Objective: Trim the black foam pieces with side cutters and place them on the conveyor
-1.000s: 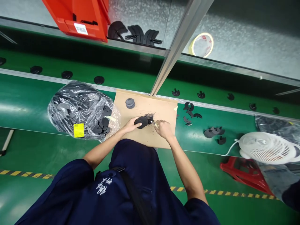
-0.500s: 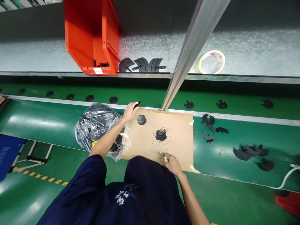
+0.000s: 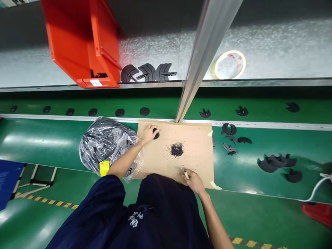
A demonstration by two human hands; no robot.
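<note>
My left hand (image 3: 149,133) reaches across a brown cardboard sheet (image 3: 197,159) and closes over a small stack of black round parts (image 3: 156,133) near the sheet's far left corner. My right hand (image 3: 194,180) rests at the near edge of the cardboard, pinching a small pale tool (image 3: 184,172) whose tip points up and left. A little heap of black crumbs (image 3: 177,149) lies in the middle of the sheet, between the two hands.
A clear plastic bag of black parts (image 3: 106,143) with a yellow label lies left of the cardboard. Black discs (image 3: 119,112) ride the green belt beyond. Loose black pieces (image 3: 276,162) lie to the right. An orange bin (image 3: 83,45), tape roll (image 3: 229,64) and metal post (image 3: 199,58) stand above.
My left hand put a black disc on the far belt and came back onto the stack on the cardboard. My right hand drew back to the sheet's near edge and stays there.
</note>
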